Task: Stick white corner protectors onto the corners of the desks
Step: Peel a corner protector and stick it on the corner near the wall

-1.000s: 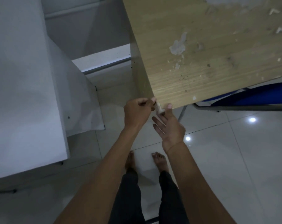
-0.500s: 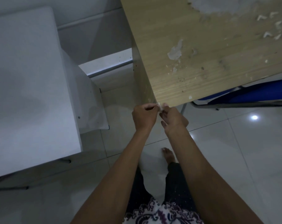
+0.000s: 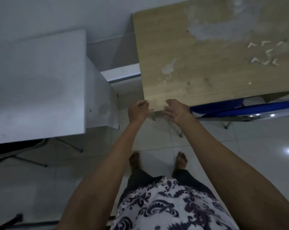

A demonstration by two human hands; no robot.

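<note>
The wooden desk (image 3: 198, 77) has its near left corner between my two hands. My left hand (image 3: 138, 112) hovers just left of that corner with its fingers curled in, and I see nothing in it. Just right of the corner, my right hand (image 3: 175, 112) has its fingers loosely spread and is empty. The corner itself is blurred, so I cannot tell whether a protector sits on it. Several loose white corner protectors (image 3: 263, 53) lie on the desk top at the far right.
A white desk (image 3: 37, 87) stands to the left, with a narrow gap to the wooden one. A blue chair (image 3: 243, 108) is tucked under the wooden desk's front edge at the right. My bare feet stand on the glossy tiled floor (image 3: 256, 155).
My hands were pinching a small white piece together at the desk corner; they have now drawn apart, the right one opening. The view has pulled back and up from the corner.
</note>
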